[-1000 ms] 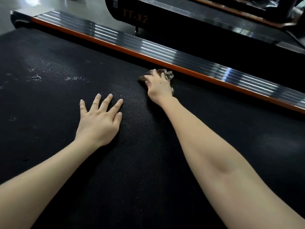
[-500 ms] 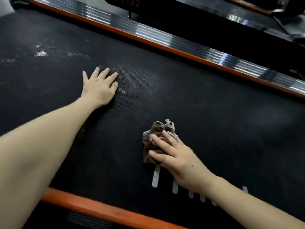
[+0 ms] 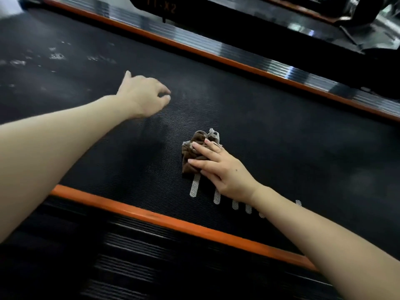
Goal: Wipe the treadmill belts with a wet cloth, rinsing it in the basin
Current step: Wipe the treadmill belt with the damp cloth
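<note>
Nearest: dark ribbed side rail (image 3: pixel 134 252), then the near orange trim strip (image 3: pixel 173 223) edging the black textured treadmill belt (image 3: pixel 281 137). On the belt, just past a row of white dash markings (image 3: pixel 193 188), the right hand (image 3: pixel 218 167) lies on the crumpled brown cloth (image 3: pixel 193 148). Its fingers are fairly straight & spread over the top, pressing down, not wrapped round it. Cloth sits nearer the near strip than the far one.

Further out & left, the left hand (image 3: pixel 145 94) is over the belt w/ fingers loosely curled, holding nothing. It's blurred, so can't tell if it touches the surface. Beyond it, far left, whitish residue specks (image 3: pixel 54 56) dot the belt. Then the far orange trim strip (image 3: pixel 216 58), a silver ribbed rail (image 3: pixel 242 54) & a neighbouring black treadmill (image 3: pixel 194 16). No basin in view.

Risks, prob.:
- Cloth is only pinned under flat fingers, so a fast stroke could roll it out from under the hand.
- Wadded up, it meets the belt on a small patch, so streaks & missed strips are likely, esp. the specks far left.
- A hard push lengthwise could make the belt slip.
- W/o a rinse, dirt gets smeared, not lifted.

Cloth is a bunched wad w/ no real front. Its slightly longer axis runs near-to-far, across the belt, w/ a pale ragged edge at the far end. Belt's own long axis runs upper left to lower right in view.
</note>
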